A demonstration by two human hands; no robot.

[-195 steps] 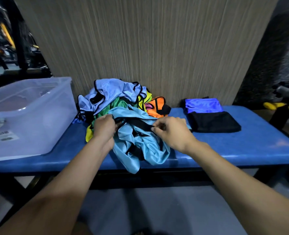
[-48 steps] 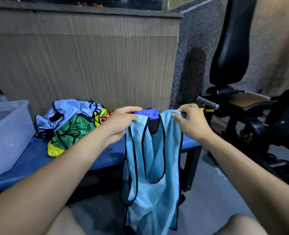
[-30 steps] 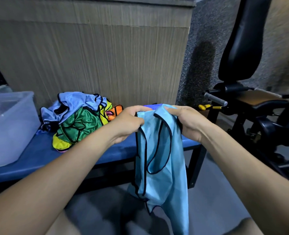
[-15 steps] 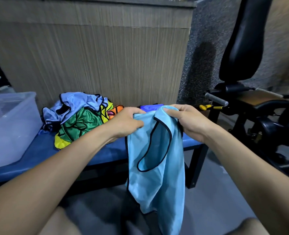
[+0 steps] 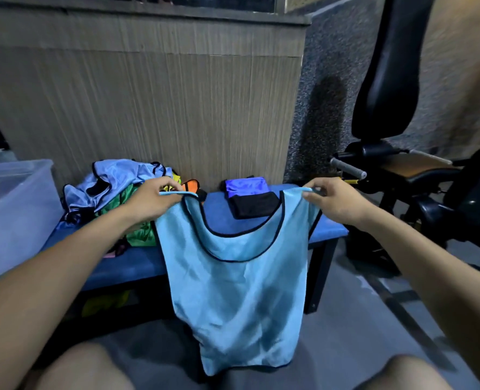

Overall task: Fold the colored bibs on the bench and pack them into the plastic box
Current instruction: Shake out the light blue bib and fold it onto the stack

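A light blue bib (image 5: 238,288) with black trim hangs spread flat in front of the blue bench (image 5: 137,266). My left hand (image 5: 151,201) pinches its left shoulder strap and my right hand (image 5: 337,204) pinches the right strap. A heap of unfolded bibs (image 5: 112,190), pale blue, green, yellow and orange, lies on the bench behind my left hand. Two folded bibs, one blue (image 5: 245,187) and one black (image 5: 254,205), lie on the bench's right part. The clear plastic box (image 5: 13,209) stands on the left end of the bench.
A wood-grain wall panel (image 5: 154,114) rises right behind the bench. A black exercise machine (image 5: 402,164) with a padded seat and handle stands to the right. Grey floor lies below, and my knees show at the bottom edge.
My hands have moved apart, and the light blue bib, bunched between them before, now hangs spread open by its two shoulder straps.
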